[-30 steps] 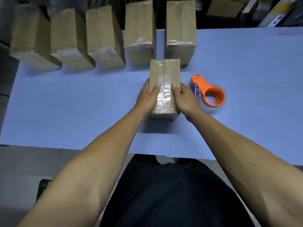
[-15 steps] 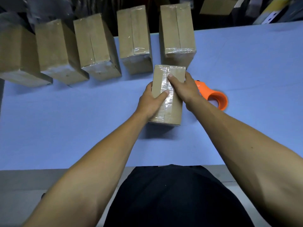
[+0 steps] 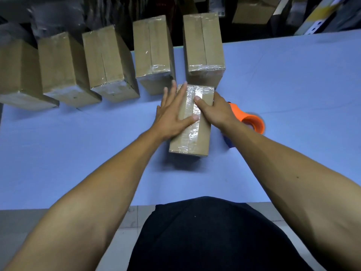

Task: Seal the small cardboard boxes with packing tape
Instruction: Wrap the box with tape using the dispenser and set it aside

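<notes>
A small cardboard box (image 3: 192, 139) lies on the blue table (image 3: 78, 149) in front of me, with clear packing tape running along its top seam. My left hand (image 3: 172, 114) lies flat on the box's left half, fingers straight and spread, thumb on the tape. My right hand (image 3: 213, 112) grips the box's right side, thumb pressed on the tape near the far end. An orange tape dispenser (image 3: 248, 120) rests on the table just right of the box, partly hidden behind my right wrist.
Several taped cardboard boxes stand in a row along the table's far edge, the nearest one (image 3: 204, 49) just beyond the box I hold. Dark shelving and more cartons fill the background. The table's near edge (image 3: 97, 206) is close to my body.
My left hand has opened from a grip on the box's side to lie flat over its top. The box has slid a little farther away, toward the row.
</notes>
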Demonstrator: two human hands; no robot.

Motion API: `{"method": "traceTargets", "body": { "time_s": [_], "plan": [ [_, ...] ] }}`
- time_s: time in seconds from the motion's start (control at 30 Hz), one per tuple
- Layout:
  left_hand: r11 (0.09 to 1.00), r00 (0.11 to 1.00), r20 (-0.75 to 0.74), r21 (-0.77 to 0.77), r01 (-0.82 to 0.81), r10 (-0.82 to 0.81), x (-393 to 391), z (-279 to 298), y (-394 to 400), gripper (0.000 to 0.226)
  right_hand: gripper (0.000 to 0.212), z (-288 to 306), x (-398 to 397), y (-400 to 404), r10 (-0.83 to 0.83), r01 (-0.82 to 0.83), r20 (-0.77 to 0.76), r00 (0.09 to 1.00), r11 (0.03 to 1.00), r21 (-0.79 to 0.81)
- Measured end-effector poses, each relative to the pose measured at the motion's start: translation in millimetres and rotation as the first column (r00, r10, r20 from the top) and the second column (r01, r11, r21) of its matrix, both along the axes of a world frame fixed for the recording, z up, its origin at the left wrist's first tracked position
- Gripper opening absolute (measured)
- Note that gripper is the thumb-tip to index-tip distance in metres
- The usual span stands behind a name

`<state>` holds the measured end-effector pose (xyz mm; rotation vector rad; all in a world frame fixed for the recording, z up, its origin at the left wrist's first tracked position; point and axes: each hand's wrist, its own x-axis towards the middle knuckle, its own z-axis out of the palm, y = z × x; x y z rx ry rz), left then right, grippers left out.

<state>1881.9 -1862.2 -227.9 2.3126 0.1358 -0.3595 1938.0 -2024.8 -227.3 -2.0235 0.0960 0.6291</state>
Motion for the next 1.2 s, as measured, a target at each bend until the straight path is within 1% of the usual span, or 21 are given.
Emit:
{"method": "traceTargets", "body": {
  "time_s": [0.07,0.1,0.13,0.2,0.23,0.27,0.33,0.37,0.4,0.47,0.5,0.57,0.63,0.67,0.73,0.8,0.87,0.93,1.03,1.13,1.2],
  "plan": [
    [0.986,0.988,-0.037,0.067,0.154,-0.152,17,11,11,0.106,0.069,3,5,-2,0.074,-0.075,-0.010,0.997,0.996,-0.052],
    [0.982,0.984,-0.034,0.073,0.176,-0.174,22,13,13,0.105,0.069,6,7,-5,0.114,-0.115,-0.023,0.993,0.991,-0.069],
    [0.983,0.985,-0.022,0.068,0.171,-0.170,24,14,12,0.104,0.062,9,7,-10,0.157,-0.158,-0.023,0.987,0.983,-0.093],
    [0.992,0.994,-0.002,0.055,0.110,-0.110,18,11,4,0.100,0.051,9,4,-28,0.204,-0.190,0.046,0.978,0.959,-0.209],
    [0.997,0.998,0.012,0.052,0.056,-0.057,13,9,-3,0.098,0.050,9,2,-39,0.205,-0.163,0.114,0.972,0.940,-0.300],
    [0.998,0.999,0.036,0.055,-0.012,0.010,6,6,-10,0.095,0.050,9,0,-49,0.187,-0.111,0.174,0.967,0.921,-0.374],
    [0.989,0.985,0.106,0.051,-0.142,0.136,-10,-2,-25,0.091,0.048,5,-5,-65,0.087,0.026,0.243,0.966,0.903,-0.428],
    [0.982,0.975,0.132,0.038,-0.185,0.178,-18,-6,-30,0.089,0.047,2,-7,-71,0.040,0.075,0.238,0.970,0.886,-0.457],
    [0.976,0.967,0.146,0.029,-0.214,0.207,-25,-9,-34,0.088,0.046,-2,-12,-77,0.032,0.082,0.211,0.977,0.859,-0.505],
    [0.972,0.964,0.161,0.065,-0.224,0.212,-32,-11,-35,0.084,0.049,-8,-22,-86,0.103,0.011,0.152,0.983,0.796,-0.605],
    [0.969,0.967,0.164,0.121,-0.215,0.194,-33,-8,-33,0.081,0.052,-11,-27,-88,0.145,-0.031,0.132,0.981,0.779,-0.626],
    [0.948,0.974,0.164,0.252,-0.196,0.158,-29,-4,-28,0.080,0.059,-15,-35,-88,0.178,-0.094,0.090,0.980,0.812,-0.576],
    [0.942,0.975,0.174,0.282,-0.184,0.139,-26,-1,-23,0.079,0.062,-20,-39,-86,0.191,-0.137,0.056,0.980,0.854,-0.502],
    [0.954,0.974,0.177,0.239,-0.183,0.143,-25,-1,-22,0.076,0.060,-22,-39,-87,0.199,-0.148,0.051,0.979,0.854,-0.498],
    [0.979,0.972,0.162,0.088,-0.186,0.170,-25,-3,-18,0.067,0.057,-21,-37,-90,0.223,-0.164,0.056,0.973,0.844,-0.511],
    [0.979,0.965,0.165,-0.003,-0.205,0.202,-25,-4,-17,0.059,0.058,-11,-34,-92,0.256,-0.179,0.084,0.963,0.841,-0.511],
    [0.970,0.950,0.200,-0.025,-0.241,0.241,-23,-6,-18,0.051,0.059,0,-29,-95,0.244,-0.133,0.165,0.956,0.857,-0.498],
    [0.958,0.933,0.223,-0.013,-0.285,0.281,-22,-5,-22,0.046,0.057,11,-21,-98,0.160,-0.057,0.193,0.968,0.891,-0.450],
    [0.935,0.913,0.206,-0.027,-0.354,0.352,-19,-1,-31,0.043,0.056,30,-14,-96,0.058,0.028,0.236,0.970,0.938,-0.345],
    [0.924,0.906,0.183,-0.047,-0.380,0.382,-20,3,-41,0.043,0.056,51,-8,-88,0.039,0.069,0.359,0.933,0.956,-0.284],
    [0.913,0.897,0.172,-0.062,-0.404,0.408,-20,7,-46,0.044,0.051,65,-2,-85,0.082,0.042,0.414,0.906,0.958,-0.283]
  ]
}}
